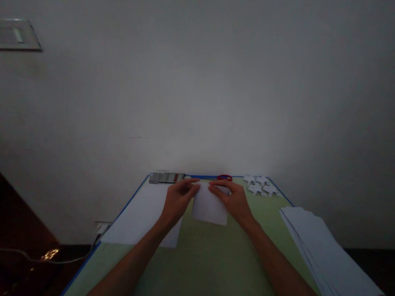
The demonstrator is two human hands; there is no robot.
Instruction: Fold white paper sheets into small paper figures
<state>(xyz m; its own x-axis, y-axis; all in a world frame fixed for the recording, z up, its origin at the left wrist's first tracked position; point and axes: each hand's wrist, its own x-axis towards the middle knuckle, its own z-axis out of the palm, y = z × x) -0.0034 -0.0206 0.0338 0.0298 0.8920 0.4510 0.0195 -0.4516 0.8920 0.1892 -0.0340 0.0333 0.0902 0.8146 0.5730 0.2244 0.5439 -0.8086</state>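
Between my hands is a small white sheet of paper [210, 209], roughly square, over the middle of the table. My left hand [179, 197] pinches its upper left edge between thumb and fingers. At the upper edge further right, my right hand [232, 200] pinches the same sheet, its fingertips close to those of the left. A larger white sheet [136, 214] lies flat on the table to the left, partly hidden by my left forearm. Just beyond my right hand show the red handles of what look like scissors [224, 177], mostly covered.
The green table [204, 272] with blue edging stands against a grey wall [205, 82]. Several folded white paper shapes [261, 186] lie at its far right corner. A stack of white paper [334, 263] is on the right. A phone-like object [172, 178] lies far left; a cable [21, 254] hangs beside the table.
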